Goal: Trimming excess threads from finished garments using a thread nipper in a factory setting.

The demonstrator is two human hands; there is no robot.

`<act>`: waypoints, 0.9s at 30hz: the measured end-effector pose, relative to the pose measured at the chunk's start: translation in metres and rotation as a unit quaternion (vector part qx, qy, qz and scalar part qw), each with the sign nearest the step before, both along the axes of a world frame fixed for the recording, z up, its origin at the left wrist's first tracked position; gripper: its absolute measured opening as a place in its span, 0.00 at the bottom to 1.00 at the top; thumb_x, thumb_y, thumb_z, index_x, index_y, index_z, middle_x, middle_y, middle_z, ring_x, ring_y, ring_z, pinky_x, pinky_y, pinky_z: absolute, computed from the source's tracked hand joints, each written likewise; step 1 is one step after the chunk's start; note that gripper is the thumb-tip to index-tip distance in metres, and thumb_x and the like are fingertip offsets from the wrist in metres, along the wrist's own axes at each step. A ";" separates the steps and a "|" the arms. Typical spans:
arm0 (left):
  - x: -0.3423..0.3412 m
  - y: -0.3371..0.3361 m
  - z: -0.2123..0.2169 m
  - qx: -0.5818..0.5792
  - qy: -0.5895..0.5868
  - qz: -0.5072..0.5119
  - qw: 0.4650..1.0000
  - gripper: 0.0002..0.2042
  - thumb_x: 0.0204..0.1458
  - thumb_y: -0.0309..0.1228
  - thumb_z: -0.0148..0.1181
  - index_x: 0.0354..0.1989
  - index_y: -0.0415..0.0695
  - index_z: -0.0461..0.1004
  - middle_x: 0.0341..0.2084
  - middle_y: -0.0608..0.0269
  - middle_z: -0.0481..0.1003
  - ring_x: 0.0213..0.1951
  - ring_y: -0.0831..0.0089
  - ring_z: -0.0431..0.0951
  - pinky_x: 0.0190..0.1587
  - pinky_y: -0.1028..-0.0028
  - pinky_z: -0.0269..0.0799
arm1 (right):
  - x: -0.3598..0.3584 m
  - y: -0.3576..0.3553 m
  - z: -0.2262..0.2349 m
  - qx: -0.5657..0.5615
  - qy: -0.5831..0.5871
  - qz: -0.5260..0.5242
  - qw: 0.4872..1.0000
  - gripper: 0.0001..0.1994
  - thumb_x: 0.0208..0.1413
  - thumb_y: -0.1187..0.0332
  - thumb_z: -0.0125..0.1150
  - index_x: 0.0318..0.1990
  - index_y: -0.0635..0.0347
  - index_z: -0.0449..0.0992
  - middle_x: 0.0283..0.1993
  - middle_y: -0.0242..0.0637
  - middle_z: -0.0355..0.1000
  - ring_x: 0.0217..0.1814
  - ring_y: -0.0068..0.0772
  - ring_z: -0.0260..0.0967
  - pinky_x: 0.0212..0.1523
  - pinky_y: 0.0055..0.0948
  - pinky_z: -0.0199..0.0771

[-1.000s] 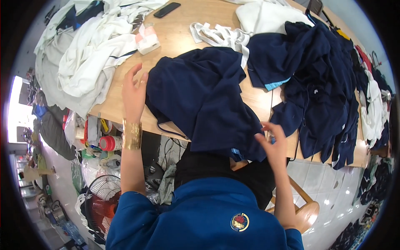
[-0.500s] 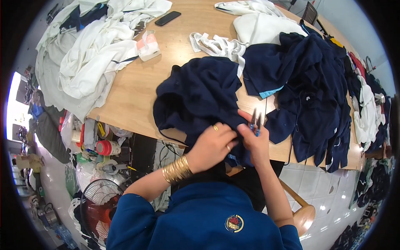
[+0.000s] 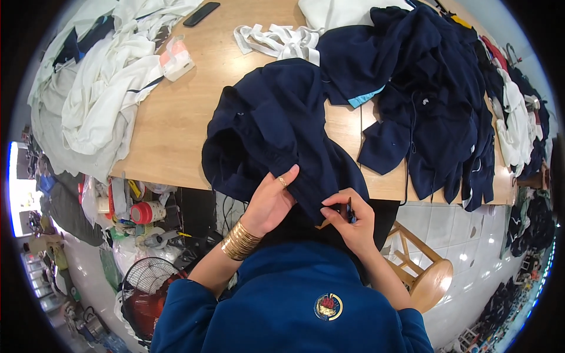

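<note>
— Fabric first: where does the navy garment lie from our fingers?

— It spreads away from us over the wooden table, and its near hem hangs over the table's front edge, right under both hands. We judge the long axis to run from that hem up toward the far side, a little to the left.

— Our left hand?

— It lies flat on the hanging part, fingers stretched out and pressing the cloth rather than clenched around it. A gold ring shows on one finger, a stack of gold bangles on the wrist.

— And the right hand?

— Just beside it, to the right, at the hem. Its fingers are pinched together around a small dark tool, whose tip points up into the fabric. What kind of tool it is we cannot tell; it is mostly hidden.

— Which hand is nearer the work?

— Both touch the garment, but the right one sits at the very edge of the cloth, with the left slightly above it, holding the cloth down.

— Anything else close?

— A heap of navy clothing to the right, touching our garment at its upper right side, and white garments well apart to the left.
</note>
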State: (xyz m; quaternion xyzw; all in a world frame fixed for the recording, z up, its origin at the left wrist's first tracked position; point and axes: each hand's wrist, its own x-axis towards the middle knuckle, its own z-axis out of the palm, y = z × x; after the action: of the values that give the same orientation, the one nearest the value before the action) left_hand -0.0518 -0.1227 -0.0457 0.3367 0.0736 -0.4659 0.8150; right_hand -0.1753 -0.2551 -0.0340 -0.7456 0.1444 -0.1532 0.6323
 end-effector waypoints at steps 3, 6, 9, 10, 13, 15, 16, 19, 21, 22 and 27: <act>0.001 0.000 0.011 -0.028 -0.020 -0.020 0.999 0.16 0.58 0.30 0.50 0.53 0.41 0.64 0.47 0.63 0.71 0.50 0.70 0.71 0.53 0.66 0.67 | -0.007 -0.001 -0.001 0.054 0.021 -0.033 0.998 0.06 0.46 0.78 0.63 0.31 0.61 0.73 0.27 0.25 0.66 0.22 0.11 0.56 0.25 0.14 0.58; -0.001 0.000 0.017 -0.016 -0.041 -0.030 0.999 0.17 0.58 0.30 0.50 0.54 0.40 0.62 0.48 0.61 0.70 0.49 0.69 0.72 0.51 0.66 0.70 | -0.006 0.000 0.004 0.134 0.016 -0.055 0.989 0.05 0.48 0.77 0.62 0.31 0.61 0.71 0.25 0.24 0.65 0.21 0.10 0.55 0.24 0.13 0.58; -0.004 -0.001 0.022 0.016 -0.050 -0.014 0.999 0.17 0.58 0.29 0.50 0.55 0.39 0.61 0.48 0.59 0.70 0.48 0.68 0.73 0.49 0.67 0.72 | -0.006 -0.001 0.006 0.164 0.016 -0.058 0.985 0.05 0.48 0.77 0.62 0.31 0.62 0.71 0.24 0.24 0.65 0.21 0.10 0.55 0.24 0.12 0.58; -0.005 -0.001 0.022 0.029 -0.063 -0.012 0.998 0.17 0.57 0.29 0.50 0.55 0.39 0.61 0.48 0.59 0.70 0.48 0.68 0.73 0.48 0.67 0.72 | -0.006 -0.001 0.007 0.165 0.017 -0.059 0.984 0.05 0.48 0.77 0.62 0.31 0.62 0.71 0.24 0.24 0.65 0.21 0.10 0.55 0.24 0.12 0.58; -0.005 -0.001 0.024 0.037 -0.069 -0.009 0.997 0.18 0.57 0.29 0.51 0.55 0.39 0.61 0.47 0.58 0.71 0.48 0.68 0.73 0.47 0.67 0.73 | -0.006 -0.002 0.006 0.162 0.009 -0.050 0.986 0.06 0.48 0.77 0.63 0.31 0.61 0.71 0.25 0.23 0.66 0.22 0.09 0.54 0.24 0.12 0.55; -0.004 0.000 0.025 0.033 -0.061 -0.008 0.998 0.18 0.57 0.29 0.51 0.54 0.39 0.61 0.47 0.58 0.71 0.48 0.68 0.73 0.47 0.67 0.73 | -0.008 -0.003 0.004 0.132 0.003 -0.038 0.990 0.06 0.47 0.77 0.63 0.31 0.60 0.71 0.26 0.23 0.66 0.23 0.09 0.54 0.24 0.12 0.52; -0.004 0.000 0.026 0.028 -0.058 -0.009 0.998 0.17 0.57 0.29 0.51 0.54 0.40 0.61 0.47 0.58 0.71 0.48 0.69 0.73 0.47 0.67 0.73 | -0.008 -0.003 0.004 0.133 0.003 -0.038 0.990 0.06 0.47 0.77 0.63 0.31 0.60 0.71 0.26 0.23 0.66 0.23 0.09 0.54 0.24 0.12 0.52; -0.002 0.001 0.026 0.023 -0.050 -0.018 0.998 0.17 0.58 0.28 0.49 0.55 0.39 0.61 0.48 0.57 0.70 0.49 0.68 0.72 0.49 0.67 0.72 | -0.008 -0.003 0.004 0.139 0.003 -0.032 0.990 0.06 0.47 0.77 0.64 0.31 0.60 0.71 0.26 0.23 0.67 0.23 0.09 0.54 0.25 0.12 0.50; -0.002 0.001 0.026 0.022 -0.046 -0.027 0.998 0.18 0.59 0.28 0.46 0.57 0.38 0.59 0.50 0.56 0.69 0.50 0.67 0.72 0.51 0.66 0.71 | -0.008 -0.003 0.002 0.134 -0.011 -0.033 0.990 0.06 0.46 0.77 0.64 0.30 0.60 0.72 0.26 0.24 0.67 0.23 0.09 0.54 0.24 0.12 0.50; -0.003 0.001 0.027 0.034 -0.049 -0.019 0.998 0.18 0.59 0.28 0.46 0.57 0.38 0.59 0.50 0.56 0.70 0.50 0.67 0.72 0.51 0.66 0.71 | -0.008 -0.003 0.003 0.135 -0.011 -0.033 0.990 0.06 0.46 0.77 0.64 0.30 0.60 0.72 0.26 0.24 0.67 0.23 0.09 0.54 0.24 0.12 0.50; -0.004 0.000 0.026 0.056 -0.070 -0.008 0.996 0.17 0.59 0.28 0.46 0.57 0.38 0.59 0.50 0.57 0.69 0.50 0.67 0.72 0.50 0.66 0.72 | -0.009 -0.005 0.007 0.126 0.001 -0.024 0.992 0.05 0.46 0.78 0.63 0.30 0.61 0.72 0.27 0.25 0.68 0.23 0.09 0.55 0.25 0.12 0.51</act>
State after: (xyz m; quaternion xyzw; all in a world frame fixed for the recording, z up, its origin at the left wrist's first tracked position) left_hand -0.0558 -0.1226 -0.0196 0.4145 0.0396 -0.4428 0.7941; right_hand -0.1841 -0.2603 -0.0270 -0.6564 0.1810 -0.1480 0.7173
